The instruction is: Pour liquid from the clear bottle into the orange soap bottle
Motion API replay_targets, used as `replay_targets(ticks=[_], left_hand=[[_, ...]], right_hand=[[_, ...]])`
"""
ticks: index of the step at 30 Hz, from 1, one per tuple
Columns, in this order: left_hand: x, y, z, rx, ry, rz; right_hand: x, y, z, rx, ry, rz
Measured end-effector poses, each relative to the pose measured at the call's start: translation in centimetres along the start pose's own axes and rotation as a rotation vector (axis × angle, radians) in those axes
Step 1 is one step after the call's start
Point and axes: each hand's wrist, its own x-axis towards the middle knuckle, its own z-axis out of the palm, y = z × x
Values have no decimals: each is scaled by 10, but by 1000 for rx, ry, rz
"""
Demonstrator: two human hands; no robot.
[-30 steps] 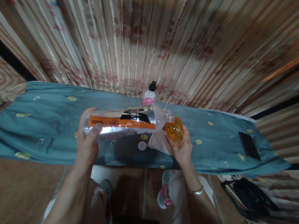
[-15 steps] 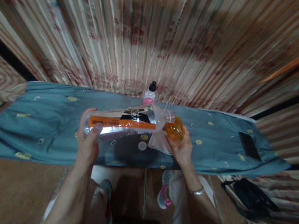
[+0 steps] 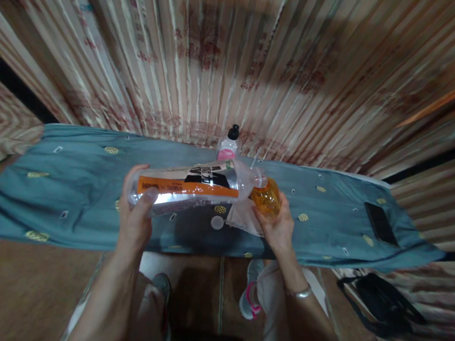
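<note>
Clear bottle (image 3: 189, 188): barely a stir since half a second ago, just a hair to the right in view along with the whole scene, its angle unchanged; it is held nearly flat above the table, base to the left, neck tipped slightly up to the right.
Left hand (image 3: 136, 220): clamped round the base end, thumb laid over the orange-and-silver label.
Right hand (image 3: 280, 228): wrapped about the amber container (image 3: 269, 199), fingers behind it, a silvery bracelet (image 3: 301, 293) at the wrist.
Meeting point: here the two vessels come neck to neck between the hands, which stay well apart; whether anything flows, I cannot tell.
Crumpled white sheet (image 3: 241, 220): on the table, just left of the right hand and partly below the bottle neck.
White disc (image 3: 217, 223): flat on the cloth beside that sheet, round and cap-like.
Black-topped bottle (image 3: 228, 147): standing upright behind the clear one, pink band showing.
Blue-green tablecloth (image 3: 87, 185): spread beneath it all, dotted with yellow motifs, a dark phone (image 3: 381, 223) lying at its right end.
Curtain (image 3: 226, 53): pleated and striped, rising behind.
Black bag (image 3: 386, 300): down on the floor, right side.
</note>
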Motion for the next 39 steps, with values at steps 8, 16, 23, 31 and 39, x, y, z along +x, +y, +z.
replay_targets(ticks=[8,16,23,31,39], left_hand=[[-2,-1,-2,26,-21,-7],[-1,-1,-2,-35,2,-37],[1,-6,-3,-6,-2,-9],[0,-5,-3,38,-10,8],[1,-6,-3,49,-13,-2]], right_hand=[[0,2,1,-2,6,-11],[0,1,2,-21,13,-39],[0,-1,0,-3,-7,-16],[1,4,2,-2,-1,-36],[1,4,2,-14,1,-45]])
